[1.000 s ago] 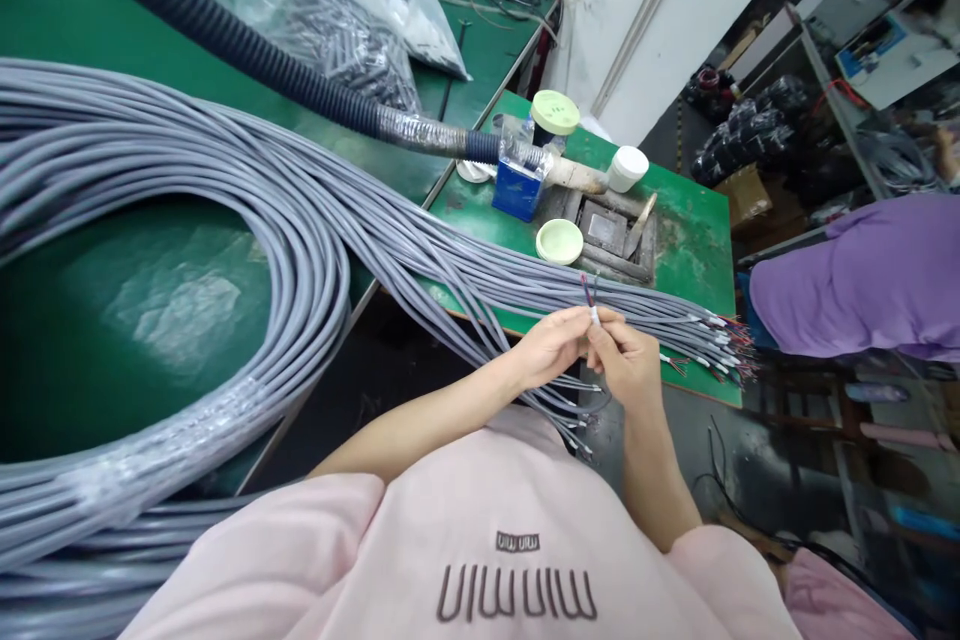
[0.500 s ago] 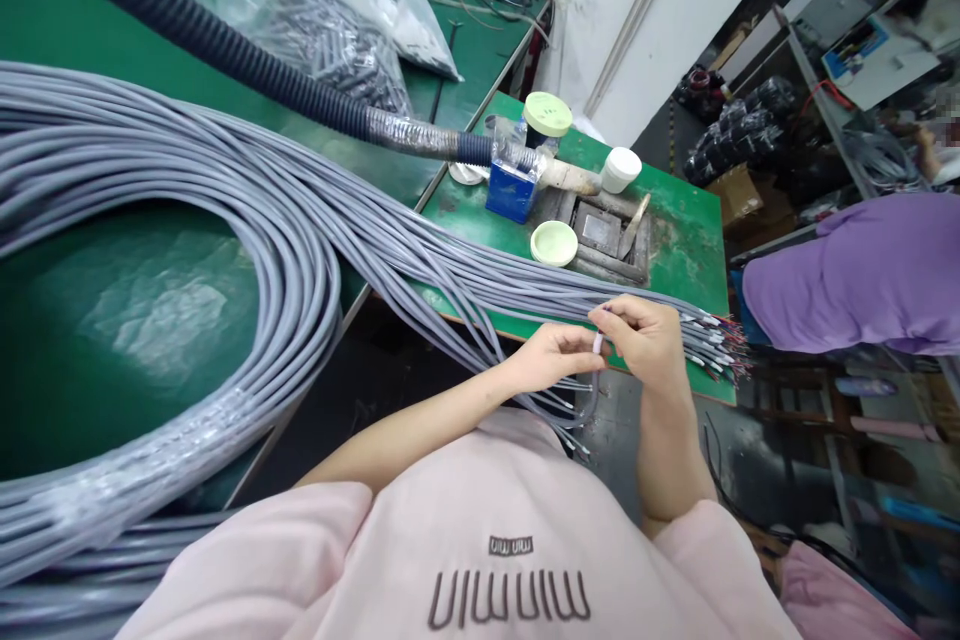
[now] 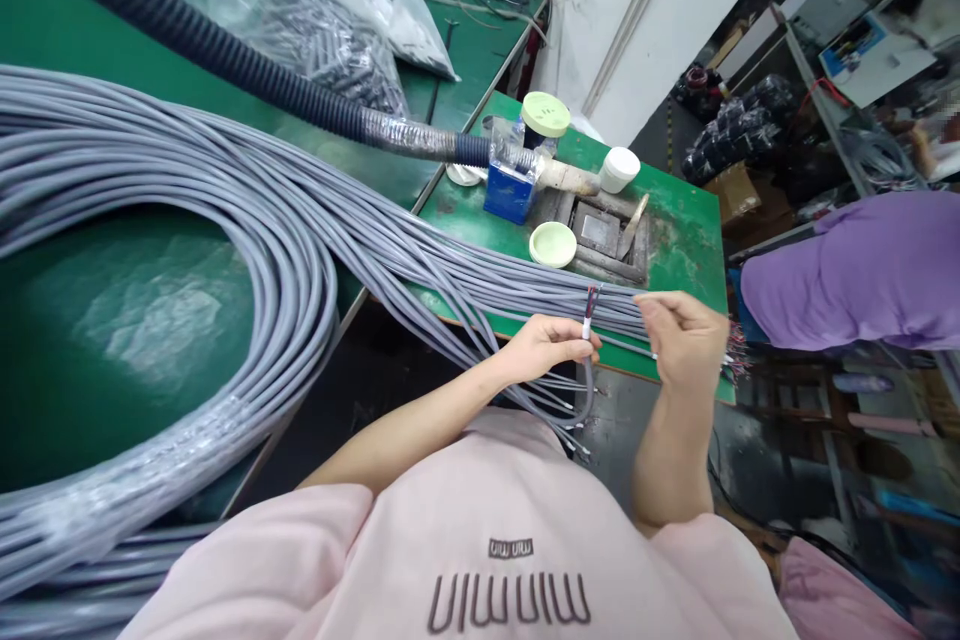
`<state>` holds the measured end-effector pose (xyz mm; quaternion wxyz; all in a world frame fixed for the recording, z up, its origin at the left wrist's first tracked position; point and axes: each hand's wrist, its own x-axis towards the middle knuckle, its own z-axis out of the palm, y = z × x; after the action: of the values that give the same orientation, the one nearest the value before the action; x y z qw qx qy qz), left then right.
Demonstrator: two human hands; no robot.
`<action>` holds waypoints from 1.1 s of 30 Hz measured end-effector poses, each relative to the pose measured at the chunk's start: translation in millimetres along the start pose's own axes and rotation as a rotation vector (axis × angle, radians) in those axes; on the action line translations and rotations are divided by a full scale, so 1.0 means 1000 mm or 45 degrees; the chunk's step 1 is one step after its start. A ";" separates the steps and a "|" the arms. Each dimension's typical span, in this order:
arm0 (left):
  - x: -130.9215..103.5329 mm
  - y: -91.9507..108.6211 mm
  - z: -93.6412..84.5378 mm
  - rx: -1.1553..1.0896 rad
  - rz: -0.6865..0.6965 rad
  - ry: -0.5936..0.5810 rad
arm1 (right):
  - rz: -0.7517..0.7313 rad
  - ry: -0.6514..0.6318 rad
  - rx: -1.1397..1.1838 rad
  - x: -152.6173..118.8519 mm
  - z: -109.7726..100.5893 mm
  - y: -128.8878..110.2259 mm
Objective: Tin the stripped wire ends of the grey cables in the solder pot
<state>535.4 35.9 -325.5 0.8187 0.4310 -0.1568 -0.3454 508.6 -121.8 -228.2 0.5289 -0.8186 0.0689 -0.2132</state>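
My left hand point(image 3: 551, 350) pinches a grey cable point(image 3: 589, 380) just below its end, which points up. A white band point(image 3: 586, 328) wraps that end, and thin dark and red wires point(image 3: 591, 302) stick out above it. To the right, my right hand point(image 3: 686, 335) is apart from this cable, its fingers pressed together; whether anything small is between them is hidden. Behind both hands runs a thick bundle of grey cables point(image 3: 450, 265), its stripped wire ends point(image 3: 739, 355) partly covered by my right hand. More cable ends point(image 3: 574, 440) hang below my left hand.
A metal solder pot point(image 3: 600, 228) with a scraper point(image 3: 634, 225) sits in the green board. Around it are a pale green dish point(image 3: 553, 245), a white jar point(image 3: 619, 170) and a blue box point(image 3: 508, 192) under a black hose point(image 3: 247, 65). A person in purple point(image 3: 855, 265) is at right.
My right hand has let go of the cable end and moved right, away from my left hand. The cable's wires now show, while my left hand keeps its hold.
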 end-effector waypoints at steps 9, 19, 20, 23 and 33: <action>-0.002 -0.001 0.000 0.024 0.048 -0.065 | -0.142 -0.172 -0.239 -0.012 0.032 0.000; 0.003 -0.003 -0.008 -0.379 -0.037 0.093 | -0.538 -0.064 -0.316 -0.020 0.018 0.020; 0.002 -0.001 -0.008 -0.448 -0.044 0.095 | -0.636 -0.083 -0.327 -0.019 0.015 0.022; 0.002 0.007 -0.008 -0.593 -0.030 0.088 | -0.927 -0.260 -0.407 -0.018 0.009 0.028; -0.019 0.039 0.013 0.032 0.495 0.255 | -1.071 -0.082 -0.656 0.009 -0.001 0.040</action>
<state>531.6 56.7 -285.2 0.8759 0.4350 -0.1593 -0.1346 521.3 -143.2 -261.4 0.1792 -0.8859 -0.2333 -0.3586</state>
